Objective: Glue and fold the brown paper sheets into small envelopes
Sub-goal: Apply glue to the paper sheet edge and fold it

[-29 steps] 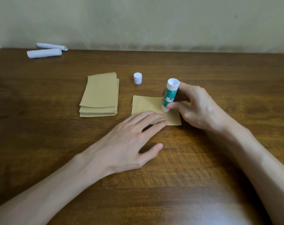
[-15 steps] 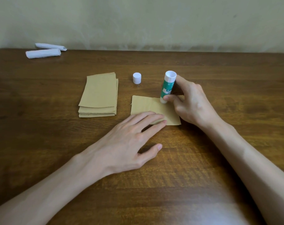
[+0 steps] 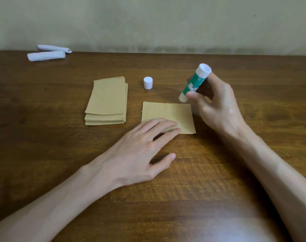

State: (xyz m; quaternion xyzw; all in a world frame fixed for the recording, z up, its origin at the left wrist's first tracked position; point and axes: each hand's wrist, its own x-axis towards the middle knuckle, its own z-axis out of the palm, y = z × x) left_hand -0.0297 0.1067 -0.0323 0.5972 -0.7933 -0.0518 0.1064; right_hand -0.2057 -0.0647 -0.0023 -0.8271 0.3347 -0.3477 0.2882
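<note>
On the desk (image 3: 43, 154) the left grip (image 3: 136, 154) lies flat, straight fingers pressing the brown sheet (image 3: 168, 114) at its near edge. The right grip (image 3: 216, 105) curls round the green glue stick (image 3: 194, 82), tilted tip-down by the sheet's far right corner.

Your left hand (image 3: 136, 154) is pressing straight fingers onto the brown sheet (image 3: 168, 112); your right hand (image 3: 216, 105) is gripping the tilted glue stick (image 3: 194, 82) by the sheet's 1 o'clock corner. The cap (image 3: 148, 82) is standing at 12 o'clock, the paper stack (image 3: 106, 100) lying at 10.
</note>
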